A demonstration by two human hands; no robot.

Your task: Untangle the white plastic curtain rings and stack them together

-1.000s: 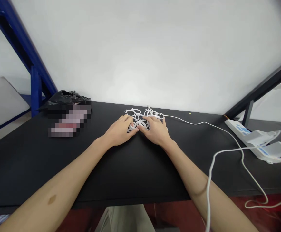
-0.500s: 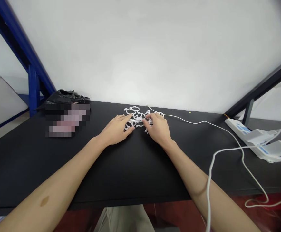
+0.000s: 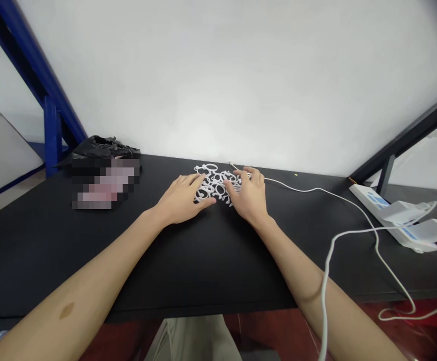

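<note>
Several white rings with small round knobs (image 3: 219, 189) lie in a loose pile on the black tabletop (image 3: 203, 265), towards its back edge. My left hand (image 3: 183, 198) rests over the left side of the pile, thumb and fingers apart, the fingers covering some rings. On the right side of the pile is my right hand (image 3: 249, 194), its fingers spread and slightly bent. Neither hand visibly grips a ring. Parts of the pile under both palms are hidden.
A black plastic bag (image 3: 103, 146) lies at the back left beside a blurred-out pinkish item (image 3: 107, 185). A white power strip (image 3: 395, 218) with plugged-in adapters sits at the right. A white cable (image 3: 329, 260) loops over the right side and crosses my right forearm. Behind stands a white wall (image 3: 218, 90).
My right hand has opened wider, its fingers lifting and spreading. The white rings are bunched closer together between the hands. My left thumb reaches slightly further right.
</note>
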